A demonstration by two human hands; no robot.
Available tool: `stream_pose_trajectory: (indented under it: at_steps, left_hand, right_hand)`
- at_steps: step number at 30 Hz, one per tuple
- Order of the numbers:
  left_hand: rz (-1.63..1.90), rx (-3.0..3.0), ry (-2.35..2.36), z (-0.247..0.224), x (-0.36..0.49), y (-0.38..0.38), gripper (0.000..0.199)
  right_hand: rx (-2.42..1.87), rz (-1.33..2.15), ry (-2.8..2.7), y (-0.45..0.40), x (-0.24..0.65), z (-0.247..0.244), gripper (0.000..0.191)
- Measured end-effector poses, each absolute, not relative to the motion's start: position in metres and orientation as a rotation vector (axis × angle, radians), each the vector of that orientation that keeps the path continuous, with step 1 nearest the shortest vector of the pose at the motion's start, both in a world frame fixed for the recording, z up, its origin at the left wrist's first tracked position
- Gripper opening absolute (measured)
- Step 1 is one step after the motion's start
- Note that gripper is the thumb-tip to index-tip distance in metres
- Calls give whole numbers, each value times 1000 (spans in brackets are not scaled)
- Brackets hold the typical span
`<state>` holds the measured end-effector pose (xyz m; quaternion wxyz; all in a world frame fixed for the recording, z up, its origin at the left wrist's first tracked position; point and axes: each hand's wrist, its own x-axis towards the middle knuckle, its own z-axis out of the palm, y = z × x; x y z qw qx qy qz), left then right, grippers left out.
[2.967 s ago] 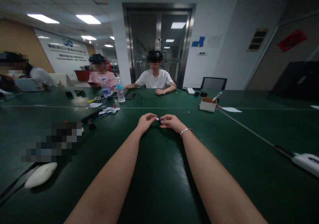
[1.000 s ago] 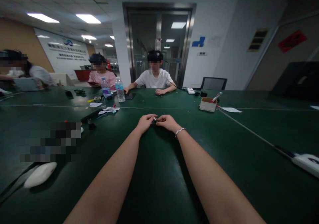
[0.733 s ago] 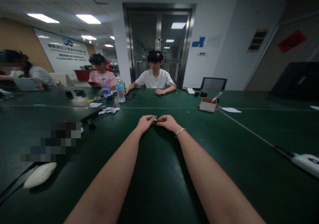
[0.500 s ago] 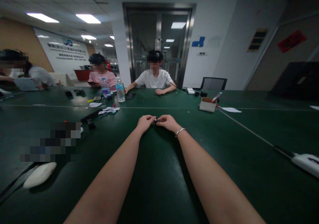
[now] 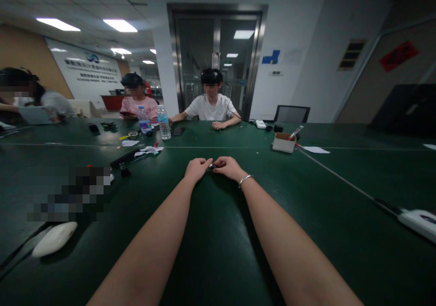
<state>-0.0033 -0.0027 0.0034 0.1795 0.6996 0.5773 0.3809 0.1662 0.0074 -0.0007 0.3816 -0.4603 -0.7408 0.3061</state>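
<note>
Just above the dark green table (image 5: 218,233), my two hands meet at a small dark object with a shiny metal end (image 5: 211,166). Its exact kind is too small to make out. My left hand (image 5: 198,169) is closed, with thumb and fingertips at the shiny end. My right hand (image 5: 229,167), with a silver bangle (image 5: 245,180) at the wrist, pinches the dark end from the other side. The fingers hide most of the object.
Across the table sits a person in a white shirt (image 5: 214,108). Two water bottles (image 5: 164,123) stand left of them. A small box with a pen (image 5: 284,143) lies to the right. A white mouse-shaped object (image 5: 54,239) rests at near left, a white power strip (image 5: 418,223) at right.
My left hand has shifted slightly left, and more of the shiny end shows between my fingers. My right hand stays nearly in place.
</note>
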Motion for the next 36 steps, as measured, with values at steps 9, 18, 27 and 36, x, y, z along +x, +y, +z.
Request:
stream_pose_trajectory:
  at_steps: [9, 18, 27, 36]
  left_hand:
    - [923, 2043, 1743, 8, -1, -9, 57]
    - [1014, 2028, 1670, 6, 0, -10, 46]
    - [1136, 2048, 1412, -4, -2, 3, 30]
    - [1227, 1941, 1244, -7, -3, 7, 33]
  right_hand:
    - [-1175, 566, -1936, 6, 165, -1, 19]
    - [-1173, 620, -1875, 12, 168, -7, 21]
    - [-1203, 710, -1800, 12, 170, -7, 22]
    - [-1193, 730, -1790, 12, 170, -8, 21]
